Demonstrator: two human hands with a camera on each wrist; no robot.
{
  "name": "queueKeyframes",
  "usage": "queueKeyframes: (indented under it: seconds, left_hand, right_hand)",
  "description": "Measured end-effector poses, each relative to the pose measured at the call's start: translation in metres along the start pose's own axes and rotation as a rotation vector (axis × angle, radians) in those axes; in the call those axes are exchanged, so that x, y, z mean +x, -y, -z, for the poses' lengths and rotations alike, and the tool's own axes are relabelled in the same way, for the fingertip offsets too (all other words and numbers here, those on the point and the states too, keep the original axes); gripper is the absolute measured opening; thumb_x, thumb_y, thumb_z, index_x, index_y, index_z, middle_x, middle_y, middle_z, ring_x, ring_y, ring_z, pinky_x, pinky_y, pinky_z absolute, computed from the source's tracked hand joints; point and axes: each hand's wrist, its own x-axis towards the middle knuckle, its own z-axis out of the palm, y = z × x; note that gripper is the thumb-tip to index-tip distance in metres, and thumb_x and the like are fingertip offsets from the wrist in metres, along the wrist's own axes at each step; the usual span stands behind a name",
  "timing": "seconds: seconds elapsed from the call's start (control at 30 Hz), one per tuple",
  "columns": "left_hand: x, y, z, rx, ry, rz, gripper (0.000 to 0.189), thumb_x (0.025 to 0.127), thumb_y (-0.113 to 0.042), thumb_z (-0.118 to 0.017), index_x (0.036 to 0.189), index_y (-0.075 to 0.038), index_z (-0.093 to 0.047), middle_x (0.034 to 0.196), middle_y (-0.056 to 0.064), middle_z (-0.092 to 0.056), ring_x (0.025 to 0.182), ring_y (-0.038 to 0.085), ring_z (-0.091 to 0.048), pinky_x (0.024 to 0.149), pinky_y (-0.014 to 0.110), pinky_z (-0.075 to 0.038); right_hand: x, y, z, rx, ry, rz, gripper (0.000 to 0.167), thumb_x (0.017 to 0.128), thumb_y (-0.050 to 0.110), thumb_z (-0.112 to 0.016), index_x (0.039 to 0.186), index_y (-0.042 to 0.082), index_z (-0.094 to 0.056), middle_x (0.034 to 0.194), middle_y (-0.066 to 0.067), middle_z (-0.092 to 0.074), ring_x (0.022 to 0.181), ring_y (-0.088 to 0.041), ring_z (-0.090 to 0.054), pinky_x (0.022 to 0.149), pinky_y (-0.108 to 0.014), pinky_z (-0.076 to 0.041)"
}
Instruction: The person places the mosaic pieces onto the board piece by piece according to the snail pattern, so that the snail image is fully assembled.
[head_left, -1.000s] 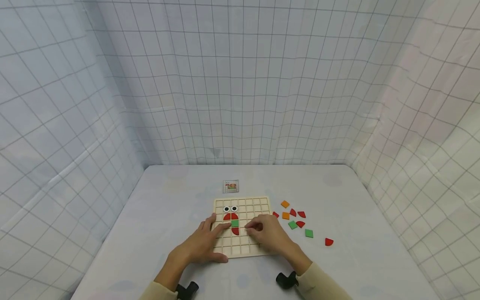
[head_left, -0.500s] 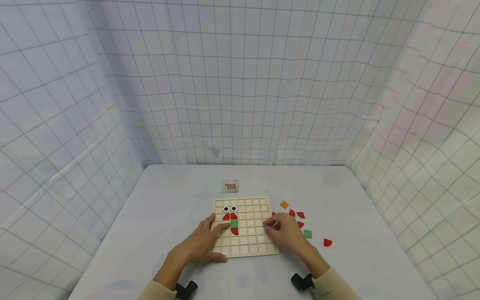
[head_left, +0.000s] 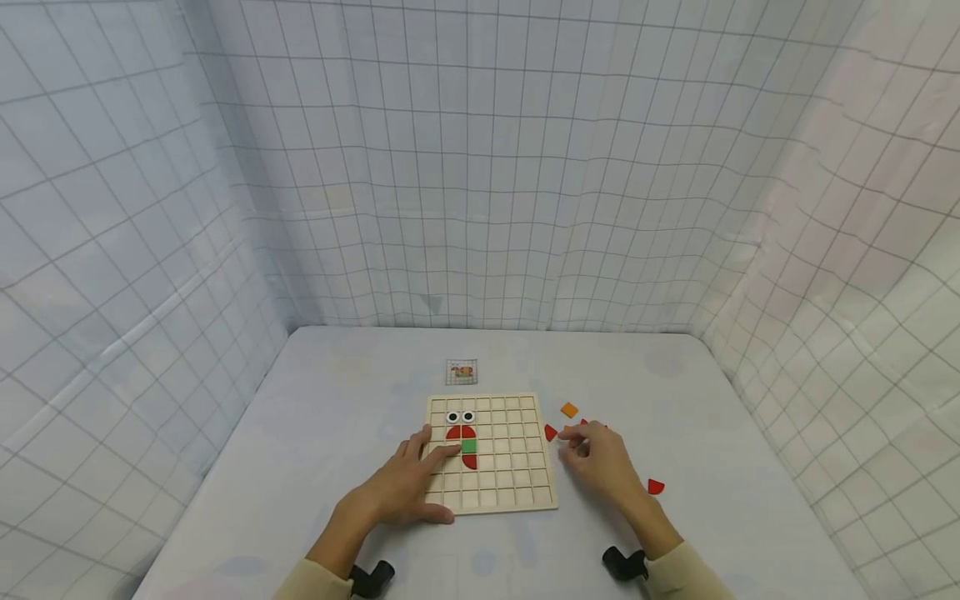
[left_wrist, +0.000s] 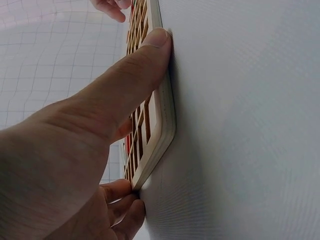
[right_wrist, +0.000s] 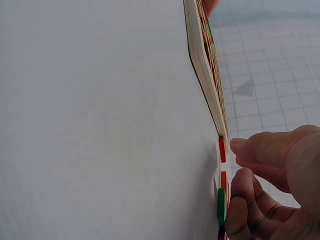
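Note:
In the head view, my left hand (head_left: 405,482) rests spread over the left side of a wooden grid board (head_left: 517,475). Its index fingertip touches the board beside a green square tile (head_left: 468,446). In the left wrist view the straight thumb presses the board's near edge. Two eye tiles (head_left: 461,417) sit at the top, with red quarter-circle tiles (head_left: 469,462) above and below the green one. Off the board's right edge, my right hand (head_left: 600,462) hovers low over loose tiles, fingers loosely bent, no tile visible in them. It hides several tiles in the head view.
A small picture card (head_left: 461,372) lies behind the board. Loose around the right hand are an orange square tile (head_left: 569,410), a red tile (head_left: 551,432) and another red quarter-circle (head_left: 656,487). A green tile (right_wrist: 221,207) stands out in the right wrist view. Gridded white cloth walls surround the table.
My right hand has moved right, from over the middle of the board, across its right edge, to the loose tiles. The left hand and the tiles on the board have stayed put.

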Motion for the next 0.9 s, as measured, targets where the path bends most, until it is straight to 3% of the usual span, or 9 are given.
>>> queueKeyframes:
  seconds: [0.27,0.43,0.6,0.9]
  left_hand:
    - [-0.001,0.001,0.0,-0.002,-0.003,-0.011,0.109,0.083,-0.056,-0.105,0.174,-0.028,-0.053,0.187,0.03,-0.028,0.164,0.055,-0.045,0.124,0.071,-0.054]
    - [-0.001,0.001,0.0,-0.011,-0.003,-0.015,0.108,0.083,-0.055,-0.105,0.174,-0.028,-0.053,0.188,0.03,-0.027,0.165,0.054,-0.044,0.126,0.07,-0.053]
    - [-0.001,0.0,0.001,-0.019,-0.004,-0.009,0.107,0.083,-0.054,-0.105,0.173,-0.028,-0.054,0.188,0.031,-0.027,0.166,0.054,-0.043,0.126,0.07,-0.052]
    - [-0.002,0.0,0.001,-0.02,-0.004,-0.016,0.106,0.084,-0.054,-0.105,0.173,-0.027,-0.054,0.188,0.031,-0.027,0.167,0.056,-0.041,0.126,0.071,-0.052]
  right_hand:
    - [0.001,-0.005,0.012,-0.088,-0.021,-0.026,0.025,0.095,0.008,-0.095,0.119,0.005,-0.088,0.102,-0.008,-0.073,0.09,-0.016,-0.063,0.081,-0.029,-0.055]
    - [0.0,-0.006,0.019,-0.121,0.008,-0.052,0.03,0.094,0.01,-0.096,0.123,0.004,-0.088,0.109,-0.012,-0.072,0.094,-0.021,-0.061,0.083,-0.036,-0.052]
    - [0.0,-0.01,0.023,-0.158,0.044,-0.051,0.029,0.096,0.01,-0.094,0.125,0.006,-0.088,0.117,-0.014,-0.075,0.099,-0.022,-0.064,0.09,-0.041,-0.059]
    - [0.001,-0.014,0.026,-0.157,0.078,-0.05,0.023,0.097,0.006,-0.093,0.12,0.005,-0.09,0.118,-0.015,-0.076,0.098,-0.023,-0.064,0.085,-0.035,-0.059]
